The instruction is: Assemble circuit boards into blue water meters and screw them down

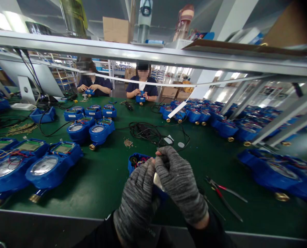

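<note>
A blue meter (136,159) with coloured wires in its open top sits on the green table in front of me, largely covered by my hands. My left hand (138,193), in a grey knitted glove with bare fingertips, is closed above its left side. Just to the right, my right hand (178,179), gloved the same way, has thumb and forefinger pinched together over the meter. The fingertips of both hands nearly meet. Whatever lies between them is too small or hidden to name.
Red-handled pliers (224,193) lie right of my hands. Blue meters (43,167) stand at left, more (274,172) at right. Ahead are small screws (128,142) and a black cable coil (145,132). Two people (142,84) work across the table. A metal shelf (153,53) spans overhead.
</note>
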The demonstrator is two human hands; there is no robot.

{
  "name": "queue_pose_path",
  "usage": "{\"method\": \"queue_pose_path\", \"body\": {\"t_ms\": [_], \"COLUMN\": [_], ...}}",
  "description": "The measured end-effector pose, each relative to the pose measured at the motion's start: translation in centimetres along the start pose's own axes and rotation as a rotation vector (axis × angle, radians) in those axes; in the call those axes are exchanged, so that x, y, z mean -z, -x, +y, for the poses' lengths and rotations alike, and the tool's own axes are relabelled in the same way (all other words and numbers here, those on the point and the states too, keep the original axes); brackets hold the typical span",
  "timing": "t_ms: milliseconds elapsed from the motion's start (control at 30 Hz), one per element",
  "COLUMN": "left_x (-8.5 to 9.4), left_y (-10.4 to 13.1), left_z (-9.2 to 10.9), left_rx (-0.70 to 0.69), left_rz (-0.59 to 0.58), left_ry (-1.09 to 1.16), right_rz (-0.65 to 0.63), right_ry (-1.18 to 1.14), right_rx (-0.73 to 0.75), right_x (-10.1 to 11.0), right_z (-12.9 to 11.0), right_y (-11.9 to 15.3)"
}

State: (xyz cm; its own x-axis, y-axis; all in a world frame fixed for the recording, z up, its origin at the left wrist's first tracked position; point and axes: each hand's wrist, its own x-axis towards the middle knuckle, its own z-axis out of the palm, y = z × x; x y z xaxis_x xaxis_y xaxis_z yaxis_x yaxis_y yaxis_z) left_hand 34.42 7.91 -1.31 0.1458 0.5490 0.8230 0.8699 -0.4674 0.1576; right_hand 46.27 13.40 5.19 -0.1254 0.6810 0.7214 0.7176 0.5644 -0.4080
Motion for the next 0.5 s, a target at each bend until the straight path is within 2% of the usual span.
{"method": "queue_pose_path", "body": {"t_ms": [100,233,300,367,433,500], "left_x": [-1.4,-0.8,-0.1,0.4,0.5,-0.1], "left_y": [-0.4,-1.9,-2.7,-3.4,-4.4,-5.6], "left_z": [0.0,-1.6,-2.7,-4.1,-5.7,-7.4], "left_rx": [0.006,0.049,0.178,0.381,0.604,0.730], "left_rz": [0.039,-0.048,-0.091,-0.151,-0.240,-0.315], "left_ry": [-0.032,0.195,0.415,0.758,1.110,1.264], "right_rz": [-0.075,-0.071,-0.037,-0.027,-0.113,-0.275], "right_ry": [-0.218,-0.444,-0.522,-0.541,-0.537,-0.557], "right_rx": [-0.055,-0.195,-0.282,-0.272,-0.179,-0.074], "right_x": [-0.2,1.6,2.6,3.1,2.9,2.1], "right_z": [0.4,2.6,4.2,5.7,6.8,7.4], "right_y": [-0.4,-0.3,0.1,0.5,0.7,0.5]}}
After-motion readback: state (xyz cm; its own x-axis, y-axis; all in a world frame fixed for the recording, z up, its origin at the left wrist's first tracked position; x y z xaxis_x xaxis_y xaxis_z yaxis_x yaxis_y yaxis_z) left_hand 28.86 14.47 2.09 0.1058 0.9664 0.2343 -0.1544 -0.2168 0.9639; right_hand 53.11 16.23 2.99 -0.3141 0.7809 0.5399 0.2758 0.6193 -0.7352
